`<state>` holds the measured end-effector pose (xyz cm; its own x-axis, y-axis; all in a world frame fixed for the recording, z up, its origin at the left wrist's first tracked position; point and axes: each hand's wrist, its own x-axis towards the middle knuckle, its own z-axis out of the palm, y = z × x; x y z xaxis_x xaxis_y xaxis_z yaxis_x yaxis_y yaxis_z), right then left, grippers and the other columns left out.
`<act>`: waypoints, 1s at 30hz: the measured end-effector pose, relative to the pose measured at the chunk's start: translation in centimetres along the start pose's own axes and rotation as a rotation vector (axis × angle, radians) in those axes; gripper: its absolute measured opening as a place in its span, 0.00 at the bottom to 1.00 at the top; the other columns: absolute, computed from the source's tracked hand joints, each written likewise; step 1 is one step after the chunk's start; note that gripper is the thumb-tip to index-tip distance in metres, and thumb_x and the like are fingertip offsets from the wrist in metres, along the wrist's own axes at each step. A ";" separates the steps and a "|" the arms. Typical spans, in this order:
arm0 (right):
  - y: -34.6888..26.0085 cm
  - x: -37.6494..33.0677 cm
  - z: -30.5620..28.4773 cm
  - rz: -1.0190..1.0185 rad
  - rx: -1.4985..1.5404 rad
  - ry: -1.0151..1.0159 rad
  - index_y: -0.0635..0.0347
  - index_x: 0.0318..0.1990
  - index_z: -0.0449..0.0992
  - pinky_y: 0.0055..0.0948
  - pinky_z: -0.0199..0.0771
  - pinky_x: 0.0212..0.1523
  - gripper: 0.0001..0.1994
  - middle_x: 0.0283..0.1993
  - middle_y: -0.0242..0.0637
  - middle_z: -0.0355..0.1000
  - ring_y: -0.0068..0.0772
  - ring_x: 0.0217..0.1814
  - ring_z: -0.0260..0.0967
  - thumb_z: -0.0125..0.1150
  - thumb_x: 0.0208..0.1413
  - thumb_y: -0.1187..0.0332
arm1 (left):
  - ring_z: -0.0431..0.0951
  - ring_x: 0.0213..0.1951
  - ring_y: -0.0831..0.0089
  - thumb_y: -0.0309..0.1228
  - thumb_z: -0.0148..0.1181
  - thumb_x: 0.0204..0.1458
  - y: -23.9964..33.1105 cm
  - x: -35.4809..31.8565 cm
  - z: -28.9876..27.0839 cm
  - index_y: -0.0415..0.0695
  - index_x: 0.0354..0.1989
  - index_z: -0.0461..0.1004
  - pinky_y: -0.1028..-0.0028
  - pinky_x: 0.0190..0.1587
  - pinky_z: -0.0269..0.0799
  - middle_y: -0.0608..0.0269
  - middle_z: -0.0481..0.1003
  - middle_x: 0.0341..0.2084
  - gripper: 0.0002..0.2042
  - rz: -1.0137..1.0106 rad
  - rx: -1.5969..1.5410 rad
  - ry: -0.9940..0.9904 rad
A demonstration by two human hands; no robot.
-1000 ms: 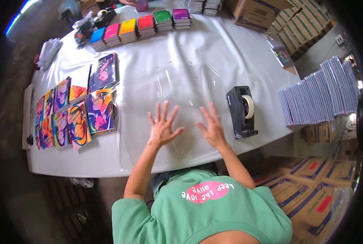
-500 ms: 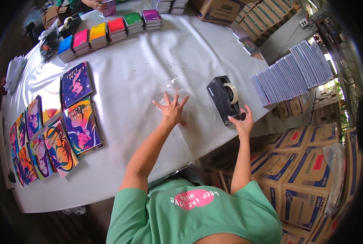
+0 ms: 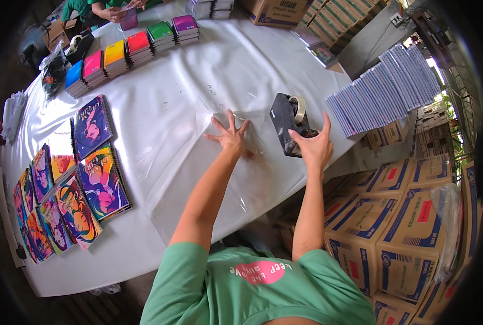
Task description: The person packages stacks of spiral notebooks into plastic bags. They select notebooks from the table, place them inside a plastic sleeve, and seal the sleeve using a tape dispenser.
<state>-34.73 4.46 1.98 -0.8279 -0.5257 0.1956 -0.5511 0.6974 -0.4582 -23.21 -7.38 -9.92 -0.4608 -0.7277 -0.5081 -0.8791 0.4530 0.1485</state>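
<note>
My left hand (image 3: 233,138) lies with fingers spread on a thin clear plastic sheet (image 3: 198,179) on the white-covered table. The sheet's outline is faint, and I cannot tell whether it is a bag. To the right sits a black tape dispenser (image 3: 281,120) with a roll of pale tape (image 3: 299,110) in it. My right hand (image 3: 314,149) is at the dispenser's near end, thumb and fingers wide apart. Its thumb overlaps the dispenser's near part; whether it touches is unclear. Nothing shows in its grasp.
Spiral notebooks with illustrated covers (image 3: 92,127) lie at left. Stacks of coloured notebooks (image 3: 138,46) line the far side, near a co-worker's hands (image 3: 114,13). A long row of spiral notebooks (image 3: 369,103) stands at right, above cardboard boxes (image 3: 406,222). Small dark bits (image 3: 211,92) dot the table.
My right hand has moved up along the dispenser from its near tip, and its fingers have spread wider. My left hand stays spread on the plastic. The whole view has shifted slightly.
</note>
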 end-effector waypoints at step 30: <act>-20.2 -34.9 23.3 -1.638 0.257 -0.548 0.61 0.62 0.58 0.48 0.54 0.63 0.34 0.66 0.50 0.53 0.50 0.66 0.53 0.62 0.48 0.61 | 0.69 0.52 0.71 0.27 0.58 0.53 -33.6 -42.1 8.5 0.41 0.52 0.69 0.73 0.52 0.66 0.61 0.71 0.47 0.17 -0.564 -1.391 1.674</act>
<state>7.70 -2.61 -15.84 0.6777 -0.6749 0.2920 -0.6359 -0.7373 -0.2282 26.79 12.42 -0.77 0.7925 -0.5936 0.1399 -0.0827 0.1226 0.9890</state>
